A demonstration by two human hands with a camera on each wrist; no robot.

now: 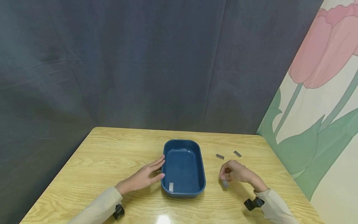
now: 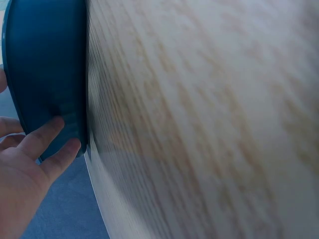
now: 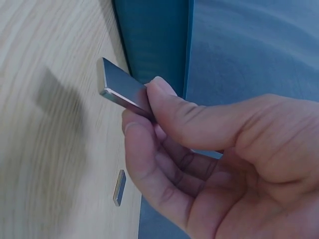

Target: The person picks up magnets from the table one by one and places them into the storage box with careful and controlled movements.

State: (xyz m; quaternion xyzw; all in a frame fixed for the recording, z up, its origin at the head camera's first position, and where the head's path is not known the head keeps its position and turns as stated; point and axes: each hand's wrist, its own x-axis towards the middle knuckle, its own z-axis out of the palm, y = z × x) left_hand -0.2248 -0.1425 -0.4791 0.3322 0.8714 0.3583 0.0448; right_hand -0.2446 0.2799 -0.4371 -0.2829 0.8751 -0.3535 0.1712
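Observation:
A dark blue rectangular tub [image 1: 203, 174] stands on the wooden table. Against its left side my left hand [image 1: 141, 179] rests with fingers extended; in the left wrist view the fingertips [image 2: 60, 122] touch the outer wall. To the right of the tub, my right hand [image 1: 236, 172] pinches a small flat metal bar [image 3: 124, 89] between thumb and fingers, tilted and lifted over the table. Inside the tub, at the near left corner, lies a similar bar [image 1: 171, 187].
Beyond my right hand two more metal bars lie on the table, one on the left [image 1: 220, 156] and one on the right [image 1: 237, 154]. A dark curtain [image 1: 151, 68] hangs behind the table [image 1: 123, 149]. At the right is a wall [image 1: 313, 130] painted with tulips.

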